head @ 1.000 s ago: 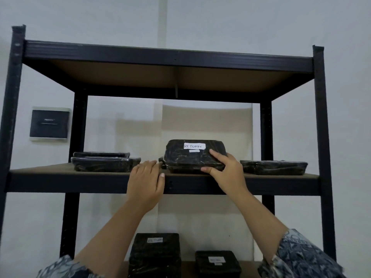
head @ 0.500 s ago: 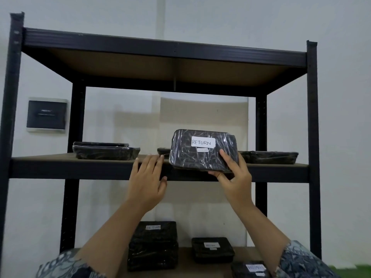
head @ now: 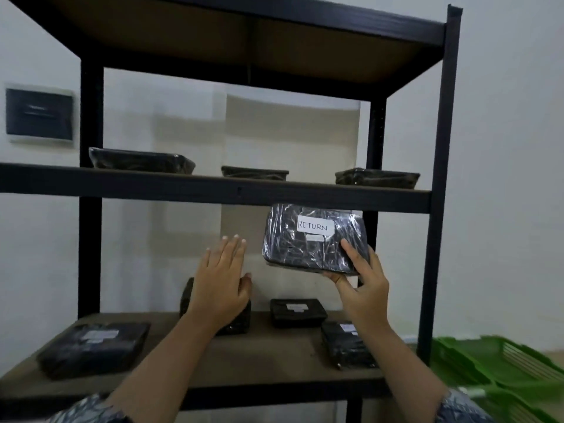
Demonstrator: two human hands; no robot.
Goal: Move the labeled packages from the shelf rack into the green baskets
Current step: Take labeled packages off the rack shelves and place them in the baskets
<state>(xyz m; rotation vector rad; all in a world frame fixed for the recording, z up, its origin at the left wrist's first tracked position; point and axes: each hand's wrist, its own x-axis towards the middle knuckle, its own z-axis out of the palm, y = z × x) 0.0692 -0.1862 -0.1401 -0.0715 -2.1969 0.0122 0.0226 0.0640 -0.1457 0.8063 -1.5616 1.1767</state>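
My right hand (head: 364, 290) grips a black plastic-wrapped package (head: 311, 239) with a white "RETURN" label, held in the air in front of the rack, below the middle shelf (head: 213, 187). My left hand (head: 221, 280) hovers beside it, fingers apart and holding nothing. Three more wrapped packages lie on the middle shelf: left (head: 142, 160), middle (head: 254, 173), right (head: 377, 178). Several labeled packages sit on the lower shelf (head: 274, 355), among them a flat one at the left (head: 94, 346). Green baskets (head: 500, 367) lie at the lower right.
The black metal rack has posts at the right (head: 438, 193) and left (head: 90, 190), with a top shelf (head: 244, 35) overhead. A dark wall panel (head: 39, 114) hangs at the left. White wall fills the right side above the baskets.
My right hand has pulled the RETURN package off the middle shelf and lowered it in front of the rack. My left hand has come off the shelf edge. The view has tilted down, showing the baskets.
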